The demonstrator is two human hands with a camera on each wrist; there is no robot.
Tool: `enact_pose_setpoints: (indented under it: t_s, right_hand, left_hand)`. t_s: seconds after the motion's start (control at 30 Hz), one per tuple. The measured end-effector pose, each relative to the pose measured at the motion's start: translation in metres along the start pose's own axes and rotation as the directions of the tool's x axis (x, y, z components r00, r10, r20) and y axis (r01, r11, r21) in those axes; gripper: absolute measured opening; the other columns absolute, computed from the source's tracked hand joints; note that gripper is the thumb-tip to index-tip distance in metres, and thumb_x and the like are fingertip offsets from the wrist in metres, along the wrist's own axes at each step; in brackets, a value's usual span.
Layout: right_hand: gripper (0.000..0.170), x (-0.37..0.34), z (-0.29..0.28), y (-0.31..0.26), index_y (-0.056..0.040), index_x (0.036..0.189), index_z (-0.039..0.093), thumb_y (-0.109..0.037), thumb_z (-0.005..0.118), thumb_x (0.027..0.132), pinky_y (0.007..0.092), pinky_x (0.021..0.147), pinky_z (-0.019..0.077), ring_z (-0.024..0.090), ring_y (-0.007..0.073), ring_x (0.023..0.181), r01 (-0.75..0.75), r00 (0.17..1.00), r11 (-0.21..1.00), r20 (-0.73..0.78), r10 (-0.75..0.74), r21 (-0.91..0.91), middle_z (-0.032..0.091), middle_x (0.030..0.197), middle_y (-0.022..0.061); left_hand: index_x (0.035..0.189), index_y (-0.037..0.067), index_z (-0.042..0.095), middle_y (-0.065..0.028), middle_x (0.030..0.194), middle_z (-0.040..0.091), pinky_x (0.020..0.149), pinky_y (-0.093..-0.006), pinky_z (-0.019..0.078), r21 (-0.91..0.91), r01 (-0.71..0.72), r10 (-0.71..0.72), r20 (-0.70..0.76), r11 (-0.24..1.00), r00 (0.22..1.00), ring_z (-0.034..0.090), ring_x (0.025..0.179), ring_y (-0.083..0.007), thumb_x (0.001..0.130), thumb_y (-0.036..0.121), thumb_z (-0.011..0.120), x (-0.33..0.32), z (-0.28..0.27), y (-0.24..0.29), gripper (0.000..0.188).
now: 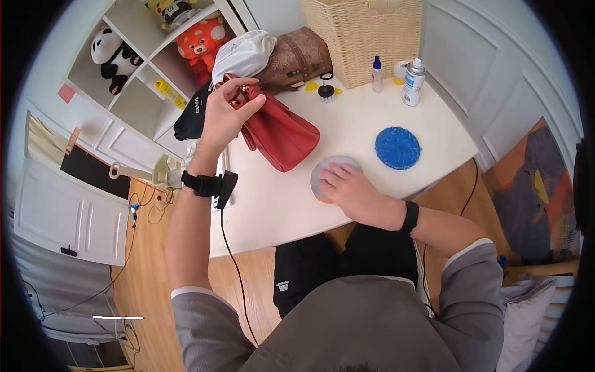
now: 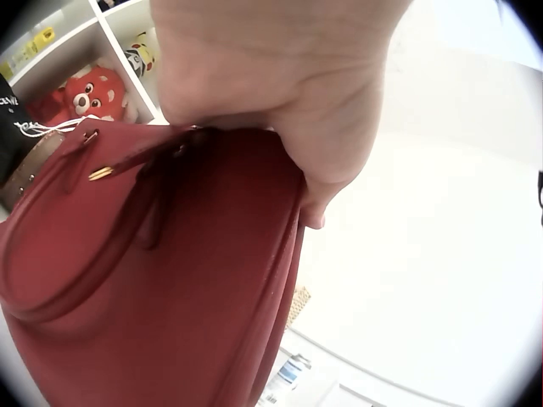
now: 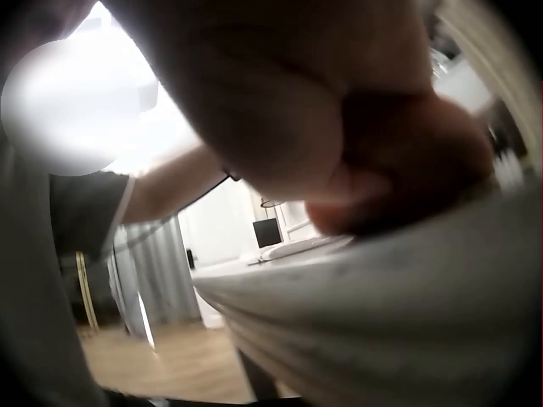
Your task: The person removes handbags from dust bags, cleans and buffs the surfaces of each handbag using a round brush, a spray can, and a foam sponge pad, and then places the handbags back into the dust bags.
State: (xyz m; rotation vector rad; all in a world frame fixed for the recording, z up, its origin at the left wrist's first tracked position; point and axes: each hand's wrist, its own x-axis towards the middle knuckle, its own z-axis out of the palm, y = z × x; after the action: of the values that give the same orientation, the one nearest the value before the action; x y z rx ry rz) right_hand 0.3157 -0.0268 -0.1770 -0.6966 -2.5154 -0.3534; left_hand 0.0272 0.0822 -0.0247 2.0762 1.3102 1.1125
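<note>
A red leather handbag (image 1: 282, 133) tilts over the table's left half. My left hand (image 1: 229, 115) grips its top edge near the handles; in the left wrist view that hand (image 2: 280, 76) comes over the bag's rim, with the thumb down its side. Near the table's front edge, my right hand (image 1: 356, 195) lies over a grey round pad (image 1: 319, 177), fingers extended across its top. The pad's lower edge shows orange. In the right wrist view the right hand (image 3: 280, 110) is dark and blurred, low over the tabletop.
To the right lies a blue round disc (image 1: 398, 148). Behind stand a spray can (image 1: 413, 84), a small clear bottle (image 1: 377, 75), a black-topped brush (image 1: 326, 93) and a wicker basket (image 1: 365, 37). A brown bag (image 1: 297, 59) and a white cloth bag (image 1: 242, 54) sit behind the handbag.
</note>
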Motion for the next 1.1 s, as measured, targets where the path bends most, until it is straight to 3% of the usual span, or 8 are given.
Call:
enact_pose_setpoints:
  t_s: [0.1, 0.27, 0.47, 0.63, 0.93, 1.03, 1.07, 1.1]
  right_hand:
    - [0.037, -0.009, -0.013, 0.011, 0.0055, 0.121, 0.068, -0.01, 0.062, 0.088, 0.0519, 0.112, 0.0464, 0.059, 0.0433, 0.132, -0.158, 0.977, 0.983, 0.158, 0.143, 0.091, 0.065, 0.132, 0.0261]
    - [0.044, 0.014, -0.06, 0.035, 0.0053, 0.125, 0.066, 0.004, 0.059, 0.082, 0.0489, 0.108, 0.051, 0.063, 0.0445, 0.125, -0.368, 0.9, 0.911, -0.174, 0.399, 0.183, 0.067, 0.132, 0.0275]
    - [0.053, 0.03, -0.057, 0.057, 0.0043, 0.133, 0.064, 0.011, 0.054, 0.082, 0.045, 0.102, 0.0553, 0.065, 0.0461, 0.119, -0.501, 0.807, 0.704, -0.022, 0.59, 0.504, 0.066, 0.135, 0.0282]
    - [0.047, 0.035, -0.044, 0.056, 0.0043, 0.129, 0.066, 0.008, 0.055, 0.083, 0.0482, 0.102, 0.0543, 0.064, 0.0445, 0.121, -0.415, 0.826, 0.755, -0.137, 0.546, 0.507, 0.066, 0.133, 0.0267]
    - [0.058, 0.055, -0.013, 0.044, 0.0004, 0.139, 0.063, 0.01, 0.057, 0.082, 0.0475, 0.112, 0.049, 0.058, 0.0456, 0.131, -0.263, 0.927, 0.779, -0.073, 0.367, 0.569, 0.059, 0.144, 0.0278]
    - [0.06, 0.06, 0.0, 0.029, -0.0013, 0.141, 0.062, 0.01, 0.058, 0.082, 0.0507, 0.115, 0.045, 0.054, 0.0478, 0.136, -0.235, 0.953, 0.864, -0.069, 0.295, 0.445, 0.057, 0.148, 0.0265]
    - [0.058, 0.062, 0.005, 0.023, -0.0012, 0.14, 0.063, 0.008, 0.06, 0.083, 0.0537, 0.116, 0.043, 0.053, 0.0498, 0.135, -0.205, 0.964, 0.927, -0.102, 0.247, 0.314, 0.057, 0.147, 0.0274]
    - [0.058, 0.062, 0.009, 0.02, -0.0012, 0.14, 0.063, 0.008, 0.06, 0.083, 0.0537, 0.116, 0.043, 0.053, 0.0498, 0.135, -0.191, 0.967, 0.927, -0.102, 0.235, 0.321, 0.057, 0.147, 0.0274]
  left_hand:
    - [0.129, -0.002, 0.068, 0.0049, 0.096, 0.065, 0.079, -0.0199, 0.0469, 0.004, -0.009, 0.009, 0.01, 1.0, 1.0, 0.056, 0.085, -0.0027, 0.095, 0.008, 0.078, -0.003, 0.002, 0.008, 0.037]
    - [0.122, 0.003, 0.072, 0.0055, 0.087, 0.058, 0.072, -0.0246, 0.043, 0.124, -0.151, 0.148, 0.039, 0.981, 0.988, 0.049, 0.078, -0.0064, 0.086, 0.017, 0.088, -0.03, 0.027, 0.012, 0.042]
    - [0.123, 0.002, 0.071, 0.0022, 0.091, 0.059, 0.119, -0.0327, 0.0365, 0.157, -0.211, 0.208, 0.037, 0.965, 0.977, 0.051, 0.075, -0.0065, 0.081, 0.014, 0.089, -0.084, 0.042, 0.038, 0.047]
    - [0.122, -0.002, 0.065, -0.0119, 0.108, 0.065, 0.13, -0.0535, 0.0155, -0.067, -0.315, 0.308, -0.096, 0.947, 0.947, 0.062, 0.101, -0.0228, 0.08, 0.027, 0.091, -0.139, 0.021, 0.016, 0.057]
    - [0.123, 0.006, 0.056, -0.0233, 0.151, 0.048, 0.129, -0.0521, 0.0237, -0.285, -0.054, -0.006, -0.206, 0.957, 0.979, 0.048, 0.142, -0.0319, 0.09, 0.055, 0.078, -0.216, -0.01, -0.01, 0.063]
    - [0.161, 0.01, 0.036, -0.0223, 0.173, 0.021, 0.126, -0.0508, 0.0333, -0.633, -0.021, -0.213, -0.291, 0.774, 0.933, 0.034, 0.156, -0.0341, 0.103, 0.053, 0.059, -0.209, -0.01, 0.006, 0.075]
    - [0.168, 0.011, 0.027, -0.0221, 0.168, 0.034, 0.121, -0.0471, 0.0429, -0.127, 0.125, -0.152, -0.238, 0.984, 0.959, 0.046, 0.149, -0.0315, 0.11, 0.046, 0.05, -0.2, -0.024, 0.003, 0.072]
    - [0.168, 0.011, 0.027, -0.0221, 0.168, 0.034, 0.121, -0.0471, 0.0429, -0.122, 0.131, -0.158, -0.251, 0.984, 0.955, 0.046, 0.149, -0.0315, 0.11, 0.046, 0.05, -0.192, -0.03, 0.003, 0.072]
